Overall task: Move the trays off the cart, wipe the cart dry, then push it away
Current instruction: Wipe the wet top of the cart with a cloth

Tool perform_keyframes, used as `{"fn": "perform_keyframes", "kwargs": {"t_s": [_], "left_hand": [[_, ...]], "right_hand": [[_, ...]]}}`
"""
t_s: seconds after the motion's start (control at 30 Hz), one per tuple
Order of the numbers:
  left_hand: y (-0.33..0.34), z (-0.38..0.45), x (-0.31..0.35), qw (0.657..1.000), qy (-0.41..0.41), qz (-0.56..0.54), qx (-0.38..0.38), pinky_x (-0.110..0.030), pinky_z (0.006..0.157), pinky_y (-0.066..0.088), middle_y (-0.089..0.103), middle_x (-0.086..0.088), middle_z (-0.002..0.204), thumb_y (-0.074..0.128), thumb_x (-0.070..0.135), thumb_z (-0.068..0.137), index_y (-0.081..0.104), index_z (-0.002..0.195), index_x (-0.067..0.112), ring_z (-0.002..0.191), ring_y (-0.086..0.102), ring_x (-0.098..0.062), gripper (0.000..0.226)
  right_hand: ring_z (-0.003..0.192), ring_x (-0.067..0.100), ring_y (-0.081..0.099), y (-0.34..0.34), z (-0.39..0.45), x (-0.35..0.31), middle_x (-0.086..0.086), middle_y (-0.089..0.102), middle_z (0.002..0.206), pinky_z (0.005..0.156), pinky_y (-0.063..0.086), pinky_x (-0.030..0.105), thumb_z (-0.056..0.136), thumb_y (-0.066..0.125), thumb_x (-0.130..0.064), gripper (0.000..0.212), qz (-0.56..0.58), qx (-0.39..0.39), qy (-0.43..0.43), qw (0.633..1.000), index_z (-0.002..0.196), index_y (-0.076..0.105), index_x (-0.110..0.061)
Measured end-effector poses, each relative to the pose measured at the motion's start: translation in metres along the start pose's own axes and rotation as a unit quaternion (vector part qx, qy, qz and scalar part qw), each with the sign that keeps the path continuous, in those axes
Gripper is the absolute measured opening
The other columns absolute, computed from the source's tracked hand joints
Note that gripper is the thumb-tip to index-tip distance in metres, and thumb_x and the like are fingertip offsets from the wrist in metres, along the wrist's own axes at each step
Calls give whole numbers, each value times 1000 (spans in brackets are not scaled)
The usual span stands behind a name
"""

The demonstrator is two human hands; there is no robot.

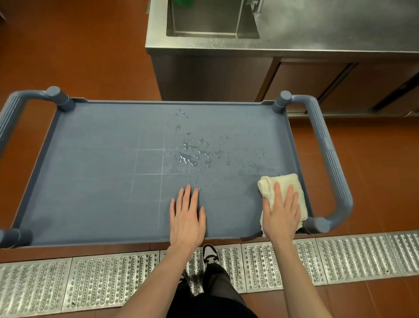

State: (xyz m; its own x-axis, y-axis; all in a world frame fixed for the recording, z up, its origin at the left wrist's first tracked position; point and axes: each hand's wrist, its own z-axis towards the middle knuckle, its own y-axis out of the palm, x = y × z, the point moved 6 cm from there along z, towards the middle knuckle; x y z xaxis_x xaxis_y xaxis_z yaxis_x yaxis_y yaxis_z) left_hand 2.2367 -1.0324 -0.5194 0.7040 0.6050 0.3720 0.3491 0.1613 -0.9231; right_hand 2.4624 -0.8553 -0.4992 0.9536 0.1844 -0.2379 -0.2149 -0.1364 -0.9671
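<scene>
The right hand (pixel 281 211) covers much of the cloth (pixel 292 188); the sink (pixel 204 31) and green object (pixel 182 2) run off the top edge.

The blue cart (pixel 90 170) bears scattered water drops (pixel 192 156) mid-shelf and a cream cloth (pixel 294 188) in its near right corner.

The cart (pixel 90 181) stands crosswise before the person, a handle (pixel 328 159) at its right end and another (pixel 11 113) at its left. Water drops (pixel 192 156) lie on its top, right of the middle. The cloth (pixel 283 193) lies at the near right corner under the right hand (pixel 281 215); the left hand (pixel 187 218) rests flat by the near edge — just left of the cloth. Behind the cart stands the surface (pixel 317 27) with its sink (pixel 210 22). A floor grate (pixel 113 279) runs along the cart's near side — a shoe (pixel 209 253) upon it.
</scene>
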Motion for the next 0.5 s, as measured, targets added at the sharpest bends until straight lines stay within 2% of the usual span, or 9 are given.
{"fn": "perform_keyframes", "kwargs": {"t_s": [0.1, 0.2, 0.3, 0.5], "left_hand": [[0, 0, 0, 1000, 0, 0, -1, -48, 132, 7, 16, 0, 175, 35, 39, 109, 26, 165, 23, 163, 7, -18, 59], [0, 1, -2, 1000, -3, 4, 0, -48, 132, 9, 18, 0, 175, 31, 41, 108, 28, 165, 23, 163, 8, -18, 60], [0, 1, -2, 1000, -5, 10, 5, -50, 132, 12, 20, -1, 175, 31, 41, 107, 31, 164, 22, 163, 10, -19, 61], [2, 1, -1, 1000, -11, 21, 13, -53, 131, 17, 24, -4, 173, 31, 39, 106, 35, 163, 18, 162, 15, -22, 61]], "right_hand": [[159, 35, 6, -1, 2, 0, 8, 11, 174, 125, 21, 56, 98, 54, -58, 76, 31, 17, 28, 999, 163, 25, -32], [158, 39, 10, 3, 3, -3, 6, 20, 172, 125, 21, 56, 98, 50, -61, 74, -6, 16, 21, 1000, 162, 29, -31], [158, 39, 15, 6, 3, -7, 5, 23, 172, 125, 20, 57, 103, 47, -54, 67, -31, 9, 4, 999, 162, 28, -31], [159, 31, 16, 9, -3, -16, 1, 21, 172, 126, 21, 55, 105, 50, -38, 61, 0, 2, -40, 999, 163, 31, -28]]}}
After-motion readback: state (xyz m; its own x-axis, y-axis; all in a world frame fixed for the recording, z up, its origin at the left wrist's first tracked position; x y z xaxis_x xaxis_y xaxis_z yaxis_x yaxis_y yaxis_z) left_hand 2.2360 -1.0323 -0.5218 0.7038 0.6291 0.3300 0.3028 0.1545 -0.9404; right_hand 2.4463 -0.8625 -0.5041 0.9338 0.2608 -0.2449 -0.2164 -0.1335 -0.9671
